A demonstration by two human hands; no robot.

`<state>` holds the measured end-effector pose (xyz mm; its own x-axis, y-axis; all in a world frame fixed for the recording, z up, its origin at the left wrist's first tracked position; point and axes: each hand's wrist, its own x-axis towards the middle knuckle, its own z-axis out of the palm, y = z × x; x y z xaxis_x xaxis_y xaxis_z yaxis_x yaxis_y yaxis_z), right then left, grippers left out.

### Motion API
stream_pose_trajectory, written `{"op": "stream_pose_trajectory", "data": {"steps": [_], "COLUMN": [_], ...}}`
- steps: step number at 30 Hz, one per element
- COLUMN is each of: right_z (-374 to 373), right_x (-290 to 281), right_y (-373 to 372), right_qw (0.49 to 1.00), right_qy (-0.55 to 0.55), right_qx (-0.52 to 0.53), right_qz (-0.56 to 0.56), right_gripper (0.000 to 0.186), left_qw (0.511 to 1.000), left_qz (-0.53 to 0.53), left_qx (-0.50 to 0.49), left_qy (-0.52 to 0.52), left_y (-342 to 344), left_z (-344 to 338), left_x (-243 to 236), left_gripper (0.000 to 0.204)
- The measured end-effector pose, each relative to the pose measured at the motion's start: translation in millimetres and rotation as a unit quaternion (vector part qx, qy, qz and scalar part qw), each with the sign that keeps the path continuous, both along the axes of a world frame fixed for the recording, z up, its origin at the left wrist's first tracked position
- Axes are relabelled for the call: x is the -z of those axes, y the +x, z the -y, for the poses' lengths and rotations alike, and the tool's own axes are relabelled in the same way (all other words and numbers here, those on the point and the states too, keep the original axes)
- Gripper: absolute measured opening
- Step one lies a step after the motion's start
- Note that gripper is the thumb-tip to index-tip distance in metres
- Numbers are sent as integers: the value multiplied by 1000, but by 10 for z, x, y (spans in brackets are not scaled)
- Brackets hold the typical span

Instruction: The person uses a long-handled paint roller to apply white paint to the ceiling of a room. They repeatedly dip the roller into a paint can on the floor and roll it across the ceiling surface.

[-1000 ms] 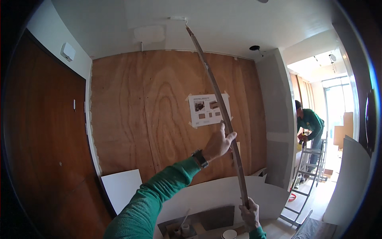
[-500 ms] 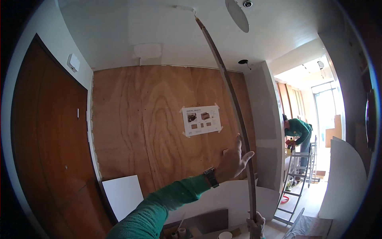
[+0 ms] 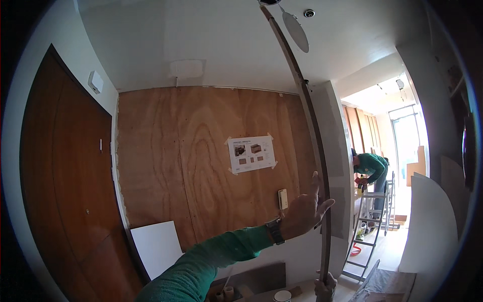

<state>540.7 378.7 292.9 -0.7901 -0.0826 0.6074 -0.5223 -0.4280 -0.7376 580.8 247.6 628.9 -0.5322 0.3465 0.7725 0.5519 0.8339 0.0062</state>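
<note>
A long, dark pole rises diagonally to the ceiling, where its top reaches the upper edge of the view beside a dark opening; the roller seen on it earlier cannot be made out. My left hand is open against the pole at mid-height, index finger stretched upward and thumb out across it. My right hand grips the pole near the lower edge. A pale oval patch and a small round fitting are on the ceiling near the pole's top.
Ahead are a plywood wall with a taped sheet and a white board. A wooden door is left. Right, a co-worker bends beside ladders; curved panels stand nearby. Containers sit low.
The pole's top has moved right and up across the ceiling. Both my hands have shifted right with it. The view has tilted, showing more ceiling.
</note>
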Motion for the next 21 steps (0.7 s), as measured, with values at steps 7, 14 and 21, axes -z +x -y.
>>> {"op": "stream_pose_trajectory", "data": {"steps": [7, 14, 21], "right_z": [-5, 48, 296], "right_x": [38, -89, -338], "right_y": [93, 176, 280], "right_qw": [1000, 999, 995], "right_qy": [18, 32, 86], "right_qx": [10, -1, 44], "right_qz": [-10, -1, -27], "right_gripper": [31, 32, 29], "left_qw": [999, 991, 971], "left_qz": [-25, 86, 143], "left_qx": [37, 51, 36], "left_qy": [18, 94, 188], "left_y": [102, 129, 150], "left_z": [-5, 174, 542], "left_x": [57, -45, -150], "left_gripper": [96, 95, 87]}}
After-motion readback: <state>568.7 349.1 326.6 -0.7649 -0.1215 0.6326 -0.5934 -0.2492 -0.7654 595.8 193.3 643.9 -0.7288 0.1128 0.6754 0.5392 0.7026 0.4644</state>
